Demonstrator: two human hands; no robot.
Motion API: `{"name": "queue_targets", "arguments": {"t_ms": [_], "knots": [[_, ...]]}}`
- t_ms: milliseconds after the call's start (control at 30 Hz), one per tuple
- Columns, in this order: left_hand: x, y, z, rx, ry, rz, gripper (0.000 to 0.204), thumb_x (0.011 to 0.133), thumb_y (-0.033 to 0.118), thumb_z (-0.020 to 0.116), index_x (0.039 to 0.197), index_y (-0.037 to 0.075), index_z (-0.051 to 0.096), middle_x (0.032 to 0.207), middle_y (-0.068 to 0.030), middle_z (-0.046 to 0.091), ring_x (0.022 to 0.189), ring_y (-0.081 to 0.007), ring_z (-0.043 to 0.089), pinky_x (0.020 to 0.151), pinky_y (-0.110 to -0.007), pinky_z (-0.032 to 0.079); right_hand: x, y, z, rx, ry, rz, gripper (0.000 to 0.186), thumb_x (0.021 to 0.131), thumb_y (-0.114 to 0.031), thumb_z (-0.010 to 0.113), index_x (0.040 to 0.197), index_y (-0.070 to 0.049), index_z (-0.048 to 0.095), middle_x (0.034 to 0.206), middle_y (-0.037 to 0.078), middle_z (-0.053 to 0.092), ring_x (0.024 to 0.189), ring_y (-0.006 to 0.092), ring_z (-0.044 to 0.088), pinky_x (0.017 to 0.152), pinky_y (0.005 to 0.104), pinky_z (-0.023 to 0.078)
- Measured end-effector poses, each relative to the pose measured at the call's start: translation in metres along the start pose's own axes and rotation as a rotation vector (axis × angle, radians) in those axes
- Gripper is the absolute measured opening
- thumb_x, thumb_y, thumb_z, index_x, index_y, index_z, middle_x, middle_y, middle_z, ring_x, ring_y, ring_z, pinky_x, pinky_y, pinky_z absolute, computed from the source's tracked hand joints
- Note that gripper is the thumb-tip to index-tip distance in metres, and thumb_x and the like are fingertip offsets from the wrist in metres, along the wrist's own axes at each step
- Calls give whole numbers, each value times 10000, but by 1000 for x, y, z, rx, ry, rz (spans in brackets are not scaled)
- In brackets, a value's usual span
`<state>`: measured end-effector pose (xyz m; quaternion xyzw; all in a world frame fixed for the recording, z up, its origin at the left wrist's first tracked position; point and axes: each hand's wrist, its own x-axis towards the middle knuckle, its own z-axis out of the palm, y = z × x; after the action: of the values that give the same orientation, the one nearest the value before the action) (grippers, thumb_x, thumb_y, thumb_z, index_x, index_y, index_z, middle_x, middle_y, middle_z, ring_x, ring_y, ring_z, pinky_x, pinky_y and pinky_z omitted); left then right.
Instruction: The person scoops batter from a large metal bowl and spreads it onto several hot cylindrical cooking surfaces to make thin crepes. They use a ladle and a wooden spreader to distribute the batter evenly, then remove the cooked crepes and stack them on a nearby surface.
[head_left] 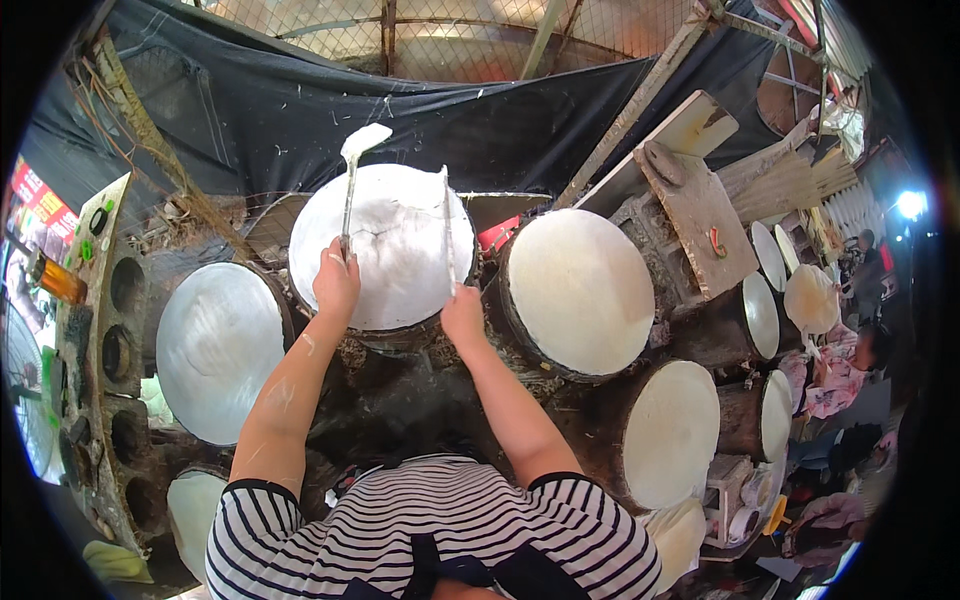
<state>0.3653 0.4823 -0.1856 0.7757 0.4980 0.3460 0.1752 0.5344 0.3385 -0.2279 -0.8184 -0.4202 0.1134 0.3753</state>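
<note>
My left hand [337, 283] is wrapped round the handle of a long-handled ladle [366, 140], its head coated in something thick and white. The head is raised beyond the far rim of a round griddle [385, 285]. My right hand [463, 315] grips a thin, pale stick [449, 235] that points away from me over the griddle's right side. The stick's tip looks smeared with white. A white layer covers the griddle, with streaks and a crease near its middle. Whether the stick touches that layer, I cannot tell.
A pale-topped round griddle [578, 292] stands at the right, another [220, 350] at the left. Several more drum-like stands line the right side. A black sheet [230, 100] hangs behind. Perforated blocks [125, 290] stand far left; a worn board [697, 215] leans at the right.
</note>
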Motion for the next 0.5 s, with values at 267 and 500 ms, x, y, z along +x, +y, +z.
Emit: {"name": "queue_targets", "arguments": {"t_ms": [267, 500], "knots": [[2, -2, -17, -537, 15, -173, 343, 820, 120, 614, 1111, -31, 512, 664, -52, 535, 579, -127, 510, 536, -274, 431, 27, -10, -1, -42, -20, 30, 286, 783, -53, 476, 1042, 35, 561, 990, 274, 509, 906, 429, 545, 793, 453, 455], [-25, 38, -59, -811, -151, -554, 306, 840, 150, 585, 1083, -22, 515, 555, -8, 474, 393, -85, 399, 369, -238, 324, 55, -38, 39, -98, -292, -3, 309, 804, -66, 459, 1085, 18, 554, 1070, 248, 493, 954, 406, 546, 811, 445, 458]]}}
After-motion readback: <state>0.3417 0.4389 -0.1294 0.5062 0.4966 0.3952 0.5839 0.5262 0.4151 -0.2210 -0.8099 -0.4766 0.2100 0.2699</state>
